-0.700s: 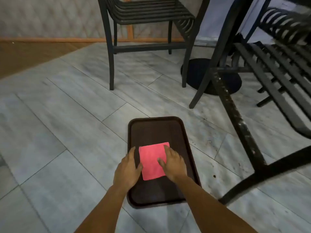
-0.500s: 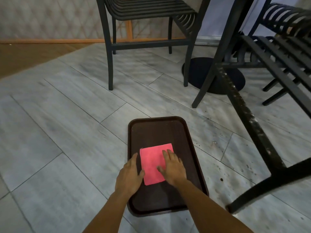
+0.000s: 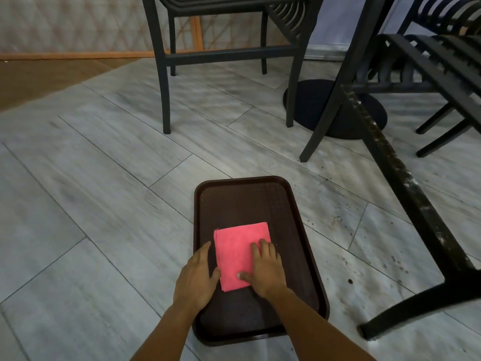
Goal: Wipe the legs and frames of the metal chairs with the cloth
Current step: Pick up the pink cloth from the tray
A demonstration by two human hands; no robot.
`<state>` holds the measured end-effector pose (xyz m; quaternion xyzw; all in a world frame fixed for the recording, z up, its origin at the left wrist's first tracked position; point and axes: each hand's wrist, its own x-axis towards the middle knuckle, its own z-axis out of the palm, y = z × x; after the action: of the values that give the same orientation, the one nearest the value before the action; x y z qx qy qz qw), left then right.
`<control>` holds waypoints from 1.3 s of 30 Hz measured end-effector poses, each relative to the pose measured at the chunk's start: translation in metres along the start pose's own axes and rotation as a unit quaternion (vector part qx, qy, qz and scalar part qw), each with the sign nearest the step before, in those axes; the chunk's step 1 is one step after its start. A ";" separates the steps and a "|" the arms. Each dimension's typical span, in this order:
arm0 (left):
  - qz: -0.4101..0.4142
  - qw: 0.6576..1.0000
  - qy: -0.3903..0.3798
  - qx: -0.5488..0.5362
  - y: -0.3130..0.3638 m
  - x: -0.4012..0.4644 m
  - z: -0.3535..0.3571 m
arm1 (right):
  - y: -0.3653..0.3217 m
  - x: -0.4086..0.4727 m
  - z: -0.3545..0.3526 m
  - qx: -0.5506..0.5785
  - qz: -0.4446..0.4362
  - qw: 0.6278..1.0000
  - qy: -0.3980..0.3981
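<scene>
Head view: floor scene from above.
Cloth: pink folded cloth [image 3: 240, 255] lies flat on a brown tray [image 3: 260, 199] on the grey tiled floor [image 3: 91, 204].
Left hand [image 3: 196, 278]: flat on the tray's left rim, fingers straight, thumb touching the cloth's left edge.
Right hand [image 3: 265, 269]: fingers straight, pressing on the cloth's right side.
Chairs: near chair [image 3: 406, 188] with a speckled leg at right; far chair [image 3: 229, 54] behind the tray.

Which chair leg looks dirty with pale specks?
The near right leg, slanting down beside the tray. The far chair's legs look plain dark.
</scene>
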<state>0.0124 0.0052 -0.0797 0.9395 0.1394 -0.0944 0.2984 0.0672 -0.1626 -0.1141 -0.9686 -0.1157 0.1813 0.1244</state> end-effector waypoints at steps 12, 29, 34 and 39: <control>0.023 1.000 -0.005 -0.004 0.005 0.001 0.016 | -0.004 -0.006 0.007 -0.002 -0.049 0.998 0.034; -0.084 0.979 0.038 -0.184 0.029 -0.003 0.000 | -0.025 -0.024 -0.026 0.026 -0.120 0.974 0.188; -0.148 0.952 0.050 -0.262 0.041 0.005 -0.015 | -0.035 -0.029 -0.038 -0.030 -0.137 0.955 0.261; -0.153 0.947 0.087 -0.268 0.049 0.007 -0.025 | -0.038 -0.032 -0.046 -0.013 -0.137 0.960 0.245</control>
<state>0.0374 -0.0171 -0.0351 0.7969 0.3275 -0.0161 0.5075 0.0493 -0.1445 -0.0513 -0.9598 -0.2153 -0.0816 0.1603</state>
